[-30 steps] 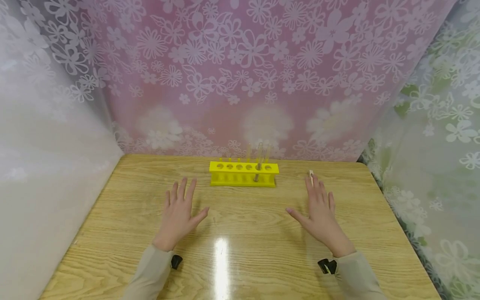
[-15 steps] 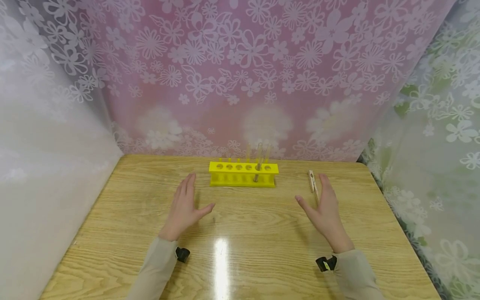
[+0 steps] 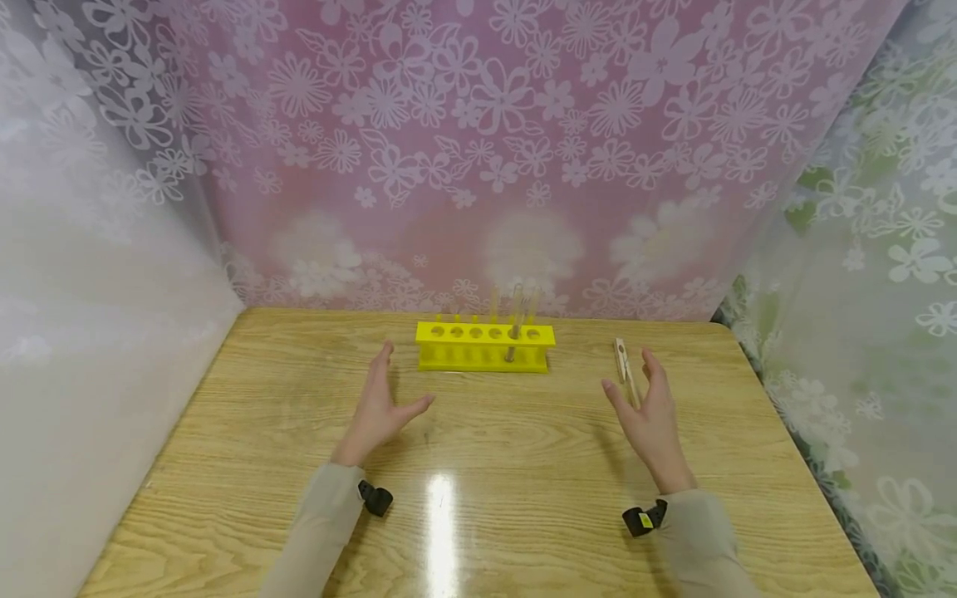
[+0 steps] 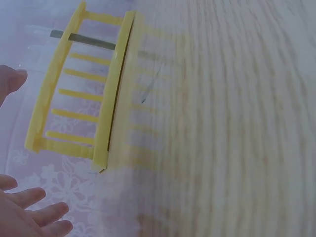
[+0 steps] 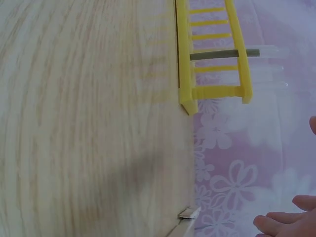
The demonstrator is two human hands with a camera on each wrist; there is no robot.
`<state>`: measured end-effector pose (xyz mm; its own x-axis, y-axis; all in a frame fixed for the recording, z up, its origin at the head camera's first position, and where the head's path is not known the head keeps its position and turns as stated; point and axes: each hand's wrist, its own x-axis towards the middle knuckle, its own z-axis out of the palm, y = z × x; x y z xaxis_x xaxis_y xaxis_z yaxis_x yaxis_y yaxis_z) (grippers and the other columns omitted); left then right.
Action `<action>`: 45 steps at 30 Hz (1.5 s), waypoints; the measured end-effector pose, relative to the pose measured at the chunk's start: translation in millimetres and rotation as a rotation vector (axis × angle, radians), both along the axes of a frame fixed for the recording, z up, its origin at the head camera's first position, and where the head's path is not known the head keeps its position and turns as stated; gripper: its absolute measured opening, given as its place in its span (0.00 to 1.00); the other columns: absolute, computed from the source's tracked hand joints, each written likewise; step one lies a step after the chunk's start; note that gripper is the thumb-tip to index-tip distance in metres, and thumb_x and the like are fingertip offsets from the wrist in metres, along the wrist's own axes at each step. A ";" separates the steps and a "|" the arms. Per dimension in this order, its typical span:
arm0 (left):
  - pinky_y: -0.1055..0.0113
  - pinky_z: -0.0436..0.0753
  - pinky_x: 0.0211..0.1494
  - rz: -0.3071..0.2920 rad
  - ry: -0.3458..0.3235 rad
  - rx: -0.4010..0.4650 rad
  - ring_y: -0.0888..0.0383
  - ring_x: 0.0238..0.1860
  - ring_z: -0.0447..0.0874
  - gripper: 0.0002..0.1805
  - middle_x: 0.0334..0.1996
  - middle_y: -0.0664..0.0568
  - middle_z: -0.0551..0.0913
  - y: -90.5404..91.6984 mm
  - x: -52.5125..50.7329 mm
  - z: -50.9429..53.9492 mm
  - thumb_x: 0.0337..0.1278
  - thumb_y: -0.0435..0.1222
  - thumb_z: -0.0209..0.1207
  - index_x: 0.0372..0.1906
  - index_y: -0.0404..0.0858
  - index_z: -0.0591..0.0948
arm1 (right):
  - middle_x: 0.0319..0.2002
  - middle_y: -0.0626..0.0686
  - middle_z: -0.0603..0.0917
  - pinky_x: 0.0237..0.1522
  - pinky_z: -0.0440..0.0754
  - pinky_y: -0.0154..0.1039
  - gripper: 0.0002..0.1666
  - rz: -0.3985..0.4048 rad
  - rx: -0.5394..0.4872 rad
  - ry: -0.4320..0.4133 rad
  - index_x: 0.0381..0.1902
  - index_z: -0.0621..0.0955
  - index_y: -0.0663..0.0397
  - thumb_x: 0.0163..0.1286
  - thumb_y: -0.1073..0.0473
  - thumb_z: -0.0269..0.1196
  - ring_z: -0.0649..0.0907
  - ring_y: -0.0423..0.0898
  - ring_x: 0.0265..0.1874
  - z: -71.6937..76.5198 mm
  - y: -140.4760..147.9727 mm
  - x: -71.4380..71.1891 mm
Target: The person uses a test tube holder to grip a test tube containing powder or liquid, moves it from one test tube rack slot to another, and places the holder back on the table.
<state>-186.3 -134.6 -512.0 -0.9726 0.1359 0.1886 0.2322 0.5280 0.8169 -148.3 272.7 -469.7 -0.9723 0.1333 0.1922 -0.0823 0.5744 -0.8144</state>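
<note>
A yellow test tube rack (image 3: 486,366) stands at the back of the table. One test tube (image 3: 516,311) with dark contents (image 5: 215,55) sits upright in a hole towards its right end. Clear tubes (image 3: 533,303) rise behind the rack's right half. My left hand (image 3: 374,417) hovers to the front left of the rack, thumb spread from the fingers, holding nothing. The right hand (image 3: 654,425) is likewise spread and empty, just beside a wooden test tube clamp (image 3: 620,361) lying to the right of the rack. The clamp's near end is partly hidden by that hand.
The wood-grain table (image 3: 493,465) reflects a bright light streak (image 3: 441,531) near the front. A pink flowered curtain (image 3: 478,166) hangs behind its back edge, with pale curtains on both sides. Black wrist cameras (image 3: 375,498) sit on both sleeves.
Both hands have turned from palms down to thumbs up and moved slightly inward. More of the wooden clamp shows beside the right hand. The rack and tubes have not moved.
</note>
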 end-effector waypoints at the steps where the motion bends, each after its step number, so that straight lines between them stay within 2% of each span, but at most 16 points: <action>1: 0.39 0.61 0.70 -0.004 0.003 0.014 0.39 0.74 0.52 0.61 0.77 0.40 0.48 0.4 -1.5 -2.3 0.54 0.52 0.70 0.80 0.41 0.42 | 0.77 0.63 0.51 0.63 0.60 0.72 0.51 -0.006 -0.010 0.000 0.79 0.47 0.55 0.72 0.44 0.61 0.54 0.65 0.74 -1.9 0.6 -1.1; 5: 0.39 0.62 0.69 -0.011 -0.001 0.059 0.38 0.73 0.54 0.59 0.77 0.41 0.50 3.1 -7.6 -10.7 0.55 0.50 0.70 0.80 0.43 0.43 | 0.77 0.61 0.53 0.61 0.64 0.71 0.48 -0.033 -0.062 -0.005 0.79 0.50 0.55 0.73 0.45 0.60 0.55 0.63 0.74 -9.4 2.6 -5.2; 12: 0.41 0.60 0.71 0.002 -0.054 0.139 0.41 0.74 0.53 0.61 0.78 0.45 0.49 8.4 -19.1 -21.3 0.53 0.51 0.71 0.80 0.46 0.41 | 0.75 0.61 0.56 0.65 0.63 0.67 0.45 -0.093 -0.137 0.015 0.77 0.54 0.58 0.73 0.48 0.61 0.57 0.60 0.74 -24.2 2.4 -14.5; 19: 0.45 0.55 0.74 0.017 -0.126 0.217 0.44 0.77 0.47 0.62 0.79 0.46 0.44 12.4 -32.7 -31.7 0.52 0.50 0.72 0.80 0.41 0.41 | 0.74 0.63 0.58 0.66 0.62 0.65 0.44 -0.132 -0.164 0.017 0.76 0.55 0.61 0.74 0.47 0.60 0.59 0.61 0.73 -38.4 4.8 -23.7; 24: 0.48 0.54 0.75 0.020 -0.131 0.248 0.45 0.77 0.44 0.62 0.79 0.45 0.43 13.1 -43.7 -37.2 0.53 0.50 0.71 0.80 0.39 0.41 | 0.73 0.63 0.60 0.67 0.62 0.62 0.44 -0.171 -0.198 0.004 0.75 0.57 0.60 0.73 0.46 0.60 0.60 0.59 0.73 -46.6 7.5 -32.8; 29: 0.49 0.55 0.75 0.028 -0.102 0.248 0.45 0.77 0.47 0.60 0.78 0.43 0.46 14.1 -53.7 -41.7 0.53 0.47 0.72 0.79 0.37 0.44 | 0.73 0.64 0.60 0.69 0.60 0.59 0.43 -0.213 -0.214 -0.018 0.75 0.57 0.61 0.73 0.47 0.60 0.61 0.59 0.72 -55.1 10.8 -41.9; 32: 0.47 0.57 0.74 0.022 -0.064 0.227 0.44 0.76 0.49 0.59 0.78 0.42 0.48 14.4 -63.9 -45.7 0.52 0.43 0.72 0.79 0.37 0.44 | 0.72 0.66 0.60 0.70 0.59 0.58 0.43 -0.233 -0.211 -0.026 0.75 0.57 0.62 0.73 0.46 0.60 0.60 0.60 0.73 -59.5 11.7 -47.6; 37: 0.46 0.58 0.73 0.013 -0.005 0.181 0.43 0.76 0.51 0.59 0.78 0.44 0.48 14.1 -79.2 -50.0 0.53 0.43 0.72 0.79 0.37 0.44 | 0.69 0.67 0.64 0.67 0.62 0.59 0.45 -0.292 -0.130 -0.036 0.75 0.58 0.61 0.71 0.43 0.61 0.65 0.62 0.68 -63.8 11.6 -55.9; 41: 0.46 0.58 0.74 -0.003 -0.025 0.154 0.44 0.76 0.51 0.60 0.78 0.45 0.48 14.1 -83.8 -50.8 0.53 0.45 0.72 0.79 0.39 0.44 | 0.66 0.67 0.67 0.65 0.65 0.60 0.44 -0.341 -0.080 -0.045 0.74 0.60 0.61 0.70 0.44 0.62 0.68 0.63 0.65 -66.0 12.9 -58.1; 45: 0.47 0.58 0.74 -0.028 -0.052 0.146 0.44 0.76 0.51 0.61 0.78 0.44 0.48 14.7 -85.0 -51.2 0.51 0.46 0.73 0.80 0.41 0.43 | 0.66 0.68 0.67 0.64 0.65 0.60 0.43 -0.350 -0.033 -0.052 0.73 0.60 0.63 0.70 0.46 0.61 0.68 0.64 0.65 -67.0 15.1 -59.7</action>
